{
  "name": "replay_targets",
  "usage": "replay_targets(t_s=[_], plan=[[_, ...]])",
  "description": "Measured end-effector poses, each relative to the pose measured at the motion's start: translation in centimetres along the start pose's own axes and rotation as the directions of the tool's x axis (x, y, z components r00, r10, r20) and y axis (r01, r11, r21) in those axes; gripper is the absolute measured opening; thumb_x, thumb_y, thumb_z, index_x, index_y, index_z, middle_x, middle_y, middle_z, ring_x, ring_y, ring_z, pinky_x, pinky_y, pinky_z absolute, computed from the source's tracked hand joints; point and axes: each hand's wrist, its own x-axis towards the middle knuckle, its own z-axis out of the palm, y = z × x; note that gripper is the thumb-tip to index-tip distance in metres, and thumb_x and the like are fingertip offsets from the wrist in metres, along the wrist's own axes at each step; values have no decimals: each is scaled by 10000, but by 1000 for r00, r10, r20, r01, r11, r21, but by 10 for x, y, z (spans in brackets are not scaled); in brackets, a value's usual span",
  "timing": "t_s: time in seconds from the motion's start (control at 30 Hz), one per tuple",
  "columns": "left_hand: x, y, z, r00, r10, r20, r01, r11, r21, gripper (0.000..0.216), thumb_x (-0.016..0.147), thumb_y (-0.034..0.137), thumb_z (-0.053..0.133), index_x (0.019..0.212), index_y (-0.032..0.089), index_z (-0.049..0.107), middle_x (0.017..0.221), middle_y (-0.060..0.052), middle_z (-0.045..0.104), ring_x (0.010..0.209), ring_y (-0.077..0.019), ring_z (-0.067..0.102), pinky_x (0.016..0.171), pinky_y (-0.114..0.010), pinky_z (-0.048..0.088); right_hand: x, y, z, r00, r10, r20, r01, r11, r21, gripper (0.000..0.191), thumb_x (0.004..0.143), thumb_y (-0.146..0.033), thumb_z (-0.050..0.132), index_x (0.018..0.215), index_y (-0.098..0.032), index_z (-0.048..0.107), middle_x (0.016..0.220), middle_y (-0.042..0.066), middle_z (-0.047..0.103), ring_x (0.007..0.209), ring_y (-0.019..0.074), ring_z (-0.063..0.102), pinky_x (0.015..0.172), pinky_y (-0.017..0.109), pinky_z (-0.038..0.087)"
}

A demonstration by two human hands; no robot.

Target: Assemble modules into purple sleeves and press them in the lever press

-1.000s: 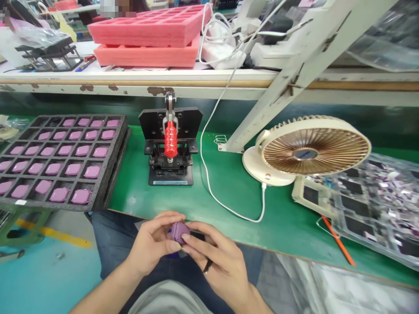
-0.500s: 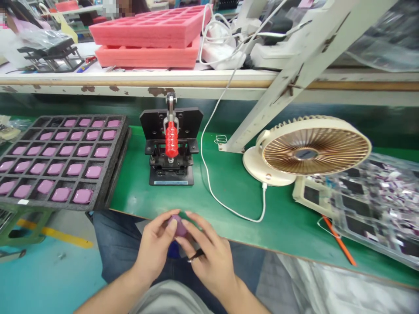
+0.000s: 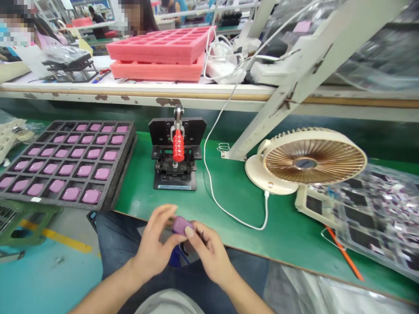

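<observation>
A small purple square part (image 3: pixel 180 225) is pinched between both my hands just at the near edge of the green bench (image 3: pixel 229 209). My left hand (image 3: pixel 157 246) curls round it from the left, fingers closed on it. My right hand (image 3: pixel 207 250) grips it from the right with the thumb on top; a thin dark object sticks out between its fingers. A black foam tray (image 3: pixel 113 192) holding several similar purple parts lies to the left. A black toggle press with a red handle (image 3: pixel 178 146) stands on the bench straight ahead.
A cream desk fan (image 3: pixel 307 161) faces up at the right, its white cable (image 3: pixel 235 218) looping across the bench. Clear plastic trays (image 3: pixel 376 213) and an orange pen (image 3: pixel 345 253) lie at far right. Pink foam trays (image 3: pixel 163 54) sit on the raised shelf; other people sit beyond.
Both hands have shifted slightly right and forward, turning the purple part between the fingers. The view has tilted up a little, showing more of the far shelf.
</observation>
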Motion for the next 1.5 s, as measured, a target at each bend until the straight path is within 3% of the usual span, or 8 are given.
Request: replay_targets(t_s=[0.13, 0.27, 0.37, 0.5, 0.67, 0.83, 1.07, 1.5], plan=[[10, 2, -26, 848, 435, 305, -519, 798, 306, 629, 937, 46, 726, 1492, 335, 655, 1369, -124, 747, 1208, -272, 741, 1044, -393, 609, 11, -9, -7, 953, 212, 218, -252, 952, 174, 557, 1035, -734, 494, 784, -237, 476, 541, -114, 229, 472, 91, 169, 456, 244, 173], [37, 0, -39, 840, 485, 241, -541, 726, 425, 460, 1005, 42, 596, 1391, 262, 718, 1179, -106, 812, 1094, -243, 774, 963, -363, 630, 42, -56, -29, 979, -202, 5, 190, 909, -371, 524, 1104, -571, 474, 816, -206, 714, 686, 27, 658, 625, 166, 613, 593, 282, 501], [70, -8, -35, 880, 448, 156, -463, 743, 483, 244, 1043, 184, 619, 1225, 240, 772, 1158, -101, 812, 1120, -268, 758, 1009, -434, 613, 75, -106, -42, 702, -712, -21, 507, 519, -688, 297, 1073, -402, 626, 1303, -246, 730, 1344, 103, 747, 1169, 250, 736, 893, 344, 617], [101, -27, -26, 895, 391, 216, -446, 748, 492, 164, 1036, 278, 660, 1139, 249, 784, 1157, -74, 823, 1110, -282, 764, 1025, -473, 609, 117, -142, -38, 423, -858, 290, 625, 45, -780, 400, 1054, -277, 692, 1449, -289, 627, 1490, 55, 676, 1141, 169, 773, 752, 200, 601], [104, -40, -18, 918, 346, 193, -395, 763, 512, 160, 1025, 274, 671, 1122, 249, 795, 1130, -78, 829, 1118, -305, 766, 1037, -493, 599, 147, -172, -30, 250, -912, 325, 685, -70, -725, 295, 1074, -184, 631, 1350, -277, 679, 1286, 17, 793, 1008, 131, 803, 763, 174, 587], [97, -33, -29, 941, 323, 98, -331, 829, 451, 169, 1032, 280, 658, 1106, 255, 808, 1126, -53, 833, 1085, -263, 777, 1022, -420, 611, 136, -199, -30, 253, -967, -20, 577, 167, -800, 249, 1088, -248, 581, 1301, -228, 708, 1196, 67, 802, 1008, 184, 781, 872, 264, 598], [74, -35, -62, 951, 245, -190, -168, 922, 348, 250, 1051, 339, 629, 1172, 205, 802, 1065, -72, 838, 755, -195, 788, 751, -323, 673, 116, -52, -24, 803, -526, 279, 410, 149, -900, 303, 1100, -278, 490, 1089, -219, 787, 1208, 59, 809, 880, 160, 781, 650, 213, 533], [113, -32, -42, 900, 434, -36, -348, 766, 540, 207, 1031, 240, 662, 1174, 245, 811, 1231, -80, 817, 1165, -250, 762, 1094, -457, 606, 138, -31, -40, 919, -291, 265, 323, 174, -930, 521, 977, -94, 544, 1471, -236, 631, 1476, 82, 683, 1211, 248, 747, 874, 324, 655]])
